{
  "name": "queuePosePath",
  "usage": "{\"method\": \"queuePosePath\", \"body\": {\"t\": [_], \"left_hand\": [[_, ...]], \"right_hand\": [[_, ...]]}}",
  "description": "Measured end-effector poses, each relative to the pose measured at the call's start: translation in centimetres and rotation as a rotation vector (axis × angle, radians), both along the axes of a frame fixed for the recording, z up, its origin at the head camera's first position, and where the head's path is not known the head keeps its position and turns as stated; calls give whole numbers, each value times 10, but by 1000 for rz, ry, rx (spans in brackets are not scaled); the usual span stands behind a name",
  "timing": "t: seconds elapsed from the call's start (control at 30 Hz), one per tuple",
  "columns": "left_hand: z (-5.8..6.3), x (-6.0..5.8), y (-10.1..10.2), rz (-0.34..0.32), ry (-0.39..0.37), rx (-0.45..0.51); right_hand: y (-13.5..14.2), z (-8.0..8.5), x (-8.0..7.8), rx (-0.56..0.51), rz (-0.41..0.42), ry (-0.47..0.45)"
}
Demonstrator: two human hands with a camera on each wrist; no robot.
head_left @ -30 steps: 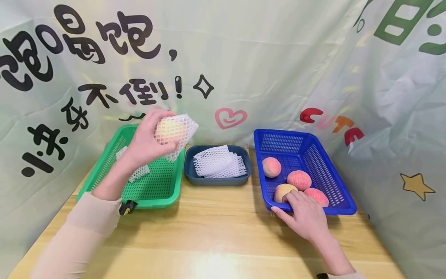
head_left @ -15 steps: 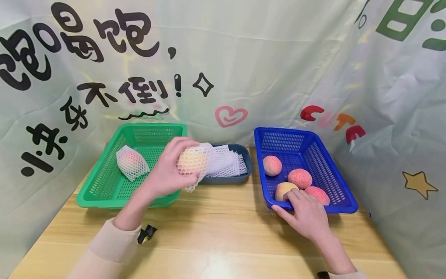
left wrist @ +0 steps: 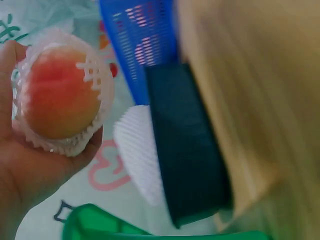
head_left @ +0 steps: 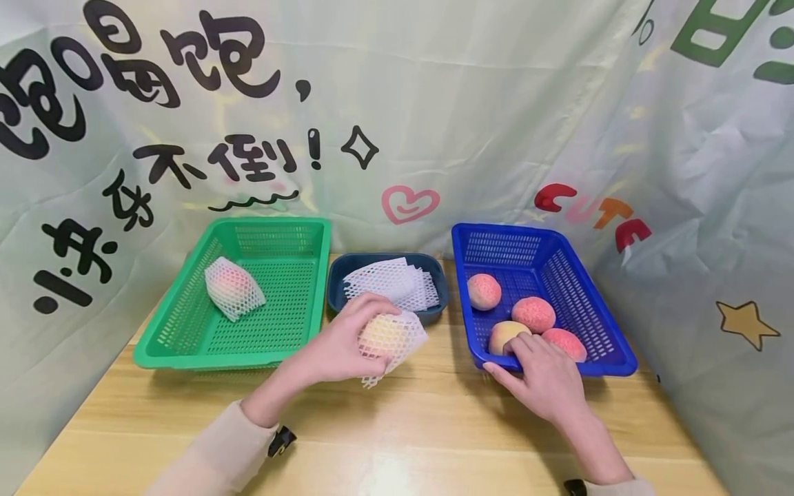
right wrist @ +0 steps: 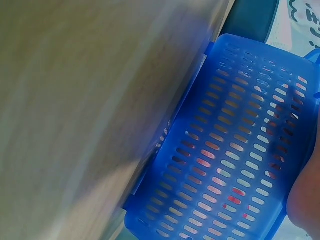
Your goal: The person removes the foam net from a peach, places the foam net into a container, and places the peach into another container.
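My left hand [head_left: 347, 337] holds a peach [head_left: 381, 336] in a white foam net sleeve, above the table in front of the small dark tray. In the left wrist view the peach [left wrist: 62, 92] shows red and yellow through the open end of the sleeve [left wrist: 105, 82], fingers and thumb on either side. My right hand [head_left: 546, 375] grips the front rim of the blue basket [head_left: 611, 344], thumb outside and fingers over the edge. Those fingers overlap a yellowish peach [head_left: 504, 337] inside. Only part of the right hand [right wrist: 306, 195] shows beside the basket's slotted wall in the right wrist view.
Several pink peaches [head_left: 484, 292] lie in the blue basket. A green basket [head_left: 298, 358] at left holds one sleeved peach [head_left: 232, 286]. Between the baskets, a dark tray [head_left: 442, 279] contains white foam sleeves [head_left: 387, 279]. A printed cloth [head_left: 484, 124] hangs behind the wooden table [head_left: 434, 427].
My left hand has carried the sleeved peach from above the green basket rightward and down, to in front of the dark tray. The right hand has stayed at the blue basket's rim.
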State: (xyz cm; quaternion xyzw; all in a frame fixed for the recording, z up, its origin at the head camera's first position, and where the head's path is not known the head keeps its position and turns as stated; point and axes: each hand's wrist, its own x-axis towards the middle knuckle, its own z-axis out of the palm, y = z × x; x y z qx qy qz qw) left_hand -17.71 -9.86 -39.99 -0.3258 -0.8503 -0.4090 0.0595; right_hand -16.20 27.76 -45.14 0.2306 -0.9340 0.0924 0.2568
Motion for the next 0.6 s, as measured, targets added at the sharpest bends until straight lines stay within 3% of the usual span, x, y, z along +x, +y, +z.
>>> {"method": "queuePosePath", "body": {"t": [0.27, 0.6], "left_hand": [[-26, -10, 2, -73, -110, -124], [-44, -13, 11, -101, -177, -228]], "right_hand": [[0, 0, -1, 8, 2, -14], [0, 1, 1, 10, -12, -30]]}}
